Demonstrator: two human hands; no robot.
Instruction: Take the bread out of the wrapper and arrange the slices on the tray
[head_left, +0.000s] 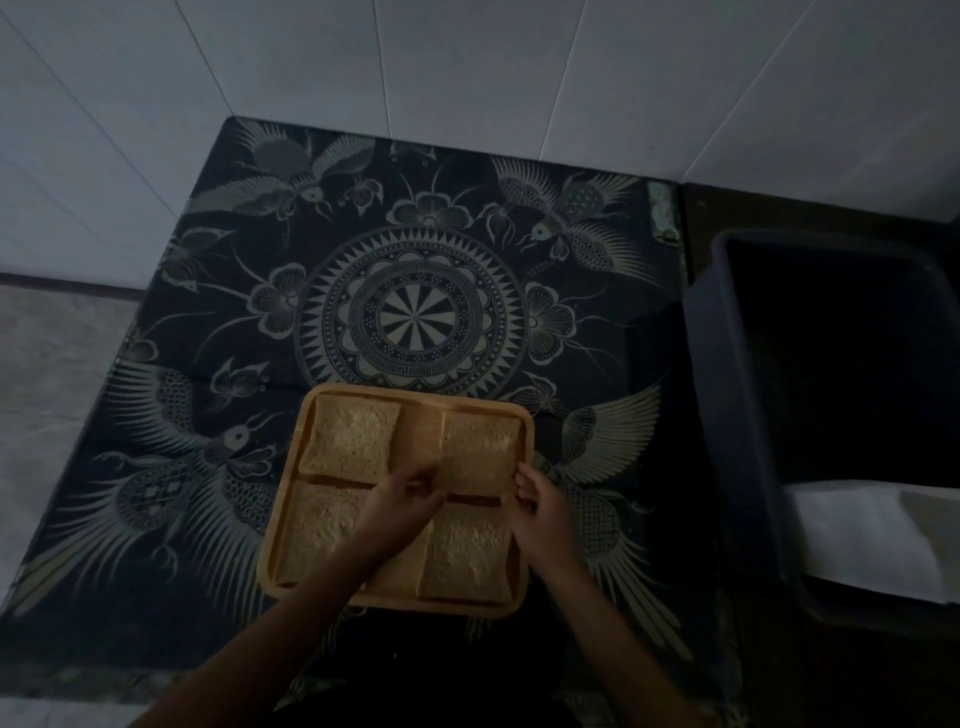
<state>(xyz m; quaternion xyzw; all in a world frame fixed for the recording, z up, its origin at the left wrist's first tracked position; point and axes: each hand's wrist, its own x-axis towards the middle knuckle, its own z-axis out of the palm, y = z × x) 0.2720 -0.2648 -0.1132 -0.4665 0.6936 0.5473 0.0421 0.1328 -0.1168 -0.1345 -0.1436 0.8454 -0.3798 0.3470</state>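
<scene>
A square wooden tray lies on a dark patterned cloth. Several bread slices sit on it: one at the far left, one at the near left, one at the near right. The far-right slice is held at its near edge by both hands. My left hand pinches its near left corner, and my right hand pinches its near right corner. My left forearm covers part of the near-left slice. The scene is dim.
The dark cloth with bird and flower patterns covers the table. A dark plastic bin stands at the right, with white wrapper or paper inside it. White tiled wall runs behind; floor shows at the left.
</scene>
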